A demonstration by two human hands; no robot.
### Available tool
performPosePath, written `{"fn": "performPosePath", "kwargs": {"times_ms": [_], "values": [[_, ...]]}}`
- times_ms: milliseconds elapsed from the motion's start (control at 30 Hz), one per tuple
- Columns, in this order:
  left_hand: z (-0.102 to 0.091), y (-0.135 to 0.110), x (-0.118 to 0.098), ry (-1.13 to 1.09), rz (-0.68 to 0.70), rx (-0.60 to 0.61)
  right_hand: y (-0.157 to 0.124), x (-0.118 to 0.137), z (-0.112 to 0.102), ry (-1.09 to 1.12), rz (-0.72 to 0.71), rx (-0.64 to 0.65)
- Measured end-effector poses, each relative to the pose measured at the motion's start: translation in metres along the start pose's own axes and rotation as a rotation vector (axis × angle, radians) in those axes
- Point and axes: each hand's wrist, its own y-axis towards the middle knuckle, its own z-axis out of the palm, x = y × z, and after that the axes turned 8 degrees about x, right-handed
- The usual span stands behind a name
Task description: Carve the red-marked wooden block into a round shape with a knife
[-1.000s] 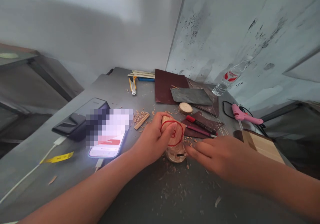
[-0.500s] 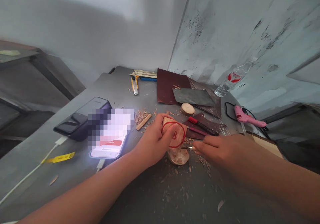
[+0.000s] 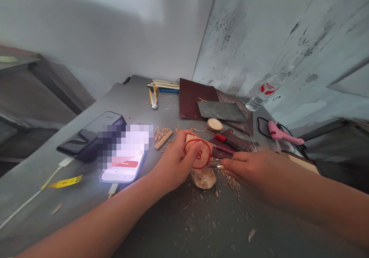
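Near edge: wood shavings (image 3: 201,215) lay scattered over the grey table (image 3: 161,227), thickest just in front of the hands.
Left hand: the left hand (image 3: 173,165) was clenched around the wood slice (image 3: 198,154), thumb pressed on its marked face, holding it up on edge.
Wood slice: it stood near the middle of the table, its flat face with a red circle and a red mark turned toward the right hand, its lower edge resting on a second wood disc (image 3: 203,177) that lay flat beneath it.
Right hand: the right hand (image 3: 253,169) was closed in a pinch on a carving tool (image 3: 216,167).
Key relation: the tool's long axis ran nearly level, right to left, its tip at the lower right rim of the slice; the slice lay left of the right hand and just past the left hand's fingers, so both hands were close, the left one touching.
Left of hands: a lit smartphone (image 3: 123,162) on a cable lay beside a dark power bank (image 3: 89,138); a yellow tape (image 3: 62,182) lay nearer.
Farther: a small wood round (image 3: 214,125), red-capped pen (image 3: 227,140), sandpaper sheets (image 3: 193,102), utility knife (image 3: 152,98), pink glue gun (image 3: 281,135), water bottle (image 3: 263,92).
Room: stained white walls (image 3: 259,27) met in a corner behind the table.
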Motion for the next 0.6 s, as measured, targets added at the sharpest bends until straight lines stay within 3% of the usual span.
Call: {"fn": "performPosePath", "kwargs": {"times_ms": [100,233,300,400,467,600], "values": [[0.001,0.0,-0.001,0.038,-0.009,-0.011,0.003,-0.003,-0.001,-0.114,-0.078,-0.05],[0.002,-0.001,-0.004,0.077,-0.003,-0.023,0.008,-0.009,-0.01,-0.39,-0.305,-0.158],[0.002,-0.002,-0.004,0.082,-0.001,-0.024,0.012,-0.011,-0.015,-0.43,-0.342,-0.128],[0.003,-0.002,-0.003,0.078,0.001,-0.028,0.02,-0.012,-0.022,-0.327,-0.235,0.057],[0.003,-0.002,-0.003,0.07,0.004,-0.027,0.024,-0.012,-0.025,-0.145,-0.124,0.165],[0.004,-0.001,-0.002,0.059,0.007,-0.029,0.028,-0.019,-0.026,0.247,-0.055,0.236]]}}
